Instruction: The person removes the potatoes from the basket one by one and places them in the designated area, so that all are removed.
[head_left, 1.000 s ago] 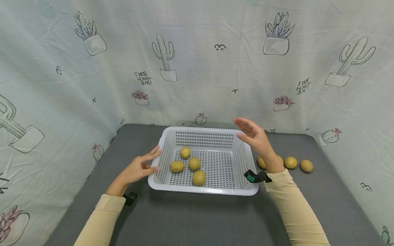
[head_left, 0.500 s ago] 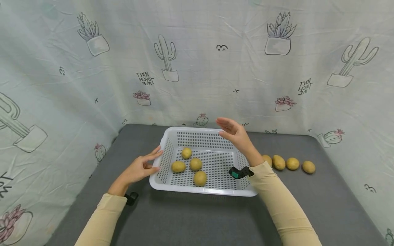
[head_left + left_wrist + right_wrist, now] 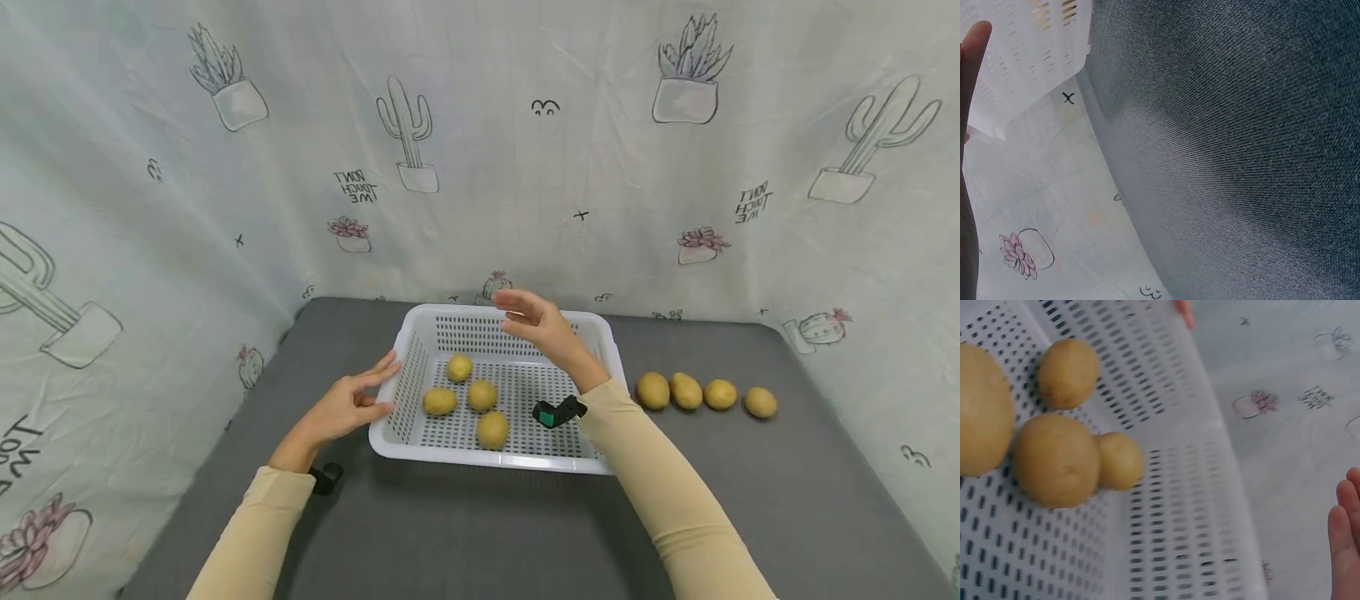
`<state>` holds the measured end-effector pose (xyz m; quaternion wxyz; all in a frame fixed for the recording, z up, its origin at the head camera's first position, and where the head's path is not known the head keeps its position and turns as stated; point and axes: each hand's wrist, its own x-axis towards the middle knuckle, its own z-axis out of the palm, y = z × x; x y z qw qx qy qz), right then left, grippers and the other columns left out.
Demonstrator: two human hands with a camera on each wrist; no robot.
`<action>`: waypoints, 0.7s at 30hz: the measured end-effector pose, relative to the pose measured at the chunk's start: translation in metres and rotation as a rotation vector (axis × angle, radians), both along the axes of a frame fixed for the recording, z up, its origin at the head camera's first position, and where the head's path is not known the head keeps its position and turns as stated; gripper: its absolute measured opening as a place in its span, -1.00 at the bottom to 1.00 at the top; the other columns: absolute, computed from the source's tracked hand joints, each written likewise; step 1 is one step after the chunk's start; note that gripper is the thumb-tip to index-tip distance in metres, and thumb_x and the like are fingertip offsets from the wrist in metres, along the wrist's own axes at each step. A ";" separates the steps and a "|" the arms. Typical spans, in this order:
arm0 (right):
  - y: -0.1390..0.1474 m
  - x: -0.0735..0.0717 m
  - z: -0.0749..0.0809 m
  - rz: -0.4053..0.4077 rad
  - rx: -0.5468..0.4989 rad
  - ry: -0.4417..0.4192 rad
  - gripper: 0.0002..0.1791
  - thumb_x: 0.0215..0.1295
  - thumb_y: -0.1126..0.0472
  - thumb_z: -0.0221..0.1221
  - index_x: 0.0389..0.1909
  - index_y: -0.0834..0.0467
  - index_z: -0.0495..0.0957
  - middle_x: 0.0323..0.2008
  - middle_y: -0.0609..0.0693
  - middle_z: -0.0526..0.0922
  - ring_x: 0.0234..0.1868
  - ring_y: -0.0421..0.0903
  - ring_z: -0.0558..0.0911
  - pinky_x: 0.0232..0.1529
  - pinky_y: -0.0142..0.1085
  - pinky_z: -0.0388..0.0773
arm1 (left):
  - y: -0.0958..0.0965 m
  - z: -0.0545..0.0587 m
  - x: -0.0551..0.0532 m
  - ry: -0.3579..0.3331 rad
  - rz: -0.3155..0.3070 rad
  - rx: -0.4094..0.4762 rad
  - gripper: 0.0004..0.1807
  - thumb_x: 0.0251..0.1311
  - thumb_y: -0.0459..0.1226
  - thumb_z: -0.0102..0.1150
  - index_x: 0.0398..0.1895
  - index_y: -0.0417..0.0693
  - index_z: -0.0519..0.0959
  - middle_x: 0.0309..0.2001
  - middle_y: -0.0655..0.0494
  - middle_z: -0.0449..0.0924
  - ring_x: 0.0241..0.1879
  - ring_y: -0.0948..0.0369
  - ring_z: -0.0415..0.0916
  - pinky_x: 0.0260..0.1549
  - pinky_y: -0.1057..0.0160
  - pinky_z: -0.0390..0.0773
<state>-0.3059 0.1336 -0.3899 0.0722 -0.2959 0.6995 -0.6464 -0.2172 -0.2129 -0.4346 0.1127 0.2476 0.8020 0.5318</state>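
Note:
In the head view, a white perforated plastic basket (image 3: 491, 457) stands on the grey table with several potatoes (image 3: 482, 395) in its left half. My left hand (image 3: 341, 410) touches the basket's left rim with extended fingers and thumb; the left wrist view shows one straight finger beside the basket wall (image 3: 1029, 69). My right hand (image 3: 536, 327) hovers above the basket's far side, fingers relaxed, holding nothing. Its fingers (image 3: 1342, 544) also show at the edge of the right wrist view, apart from the basket, while the potatoes (image 3: 1057, 460) lie on the perforated bottom.
To the right of the basket, several more potatoes (image 3: 686, 391) lie in a row on the grey table (image 3: 487, 533). A pale curtain (image 3: 480, 167) printed with cacti and potted plants hangs behind the table and along its sides.
My right hand has moved left, from the basket's right rim to above its far middle, uncovering the row of potatoes on the table. My left hand has stayed at the left rim.

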 end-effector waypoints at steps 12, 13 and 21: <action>-0.007 0.000 -0.021 0.123 0.283 -0.107 -0.42 0.33 0.28 0.14 0.35 0.28 0.24 0.33 0.24 0.30 0.35 0.17 0.30 0.29 -0.02 0.29 | -0.001 0.001 -0.001 -0.018 0.005 -0.006 -0.26 0.21 -0.40 0.19 0.42 -0.26 0.10 0.51 -0.13 -0.23 -0.23 -0.05 0.68 -0.32 0.30 0.62; -0.008 0.000 -0.023 0.151 0.307 -0.114 -0.41 0.32 0.29 0.14 0.34 0.29 0.24 0.33 0.26 0.30 0.35 0.18 0.30 0.28 0.00 0.29 | -0.001 0.001 -0.001 -0.020 0.007 -0.005 -0.26 0.20 -0.41 0.19 0.42 -0.26 0.10 0.51 -0.13 -0.22 -0.23 -0.07 0.67 -0.32 0.30 0.62; -0.016 -0.001 -0.039 0.284 0.541 -0.113 -0.43 0.27 0.33 0.16 0.31 0.25 0.30 0.31 0.16 0.38 0.33 0.09 0.35 0.29 -0.01 0.28 | 0.000 0.001 -0.002 -0.039 0.012 0.000 -0.25 0.19 -0.39 0.21 0.43 -0.23 0.11 0.51 -0.09 -0.22 -0.24 -0.05 0.68 -0.31 0.30 0.62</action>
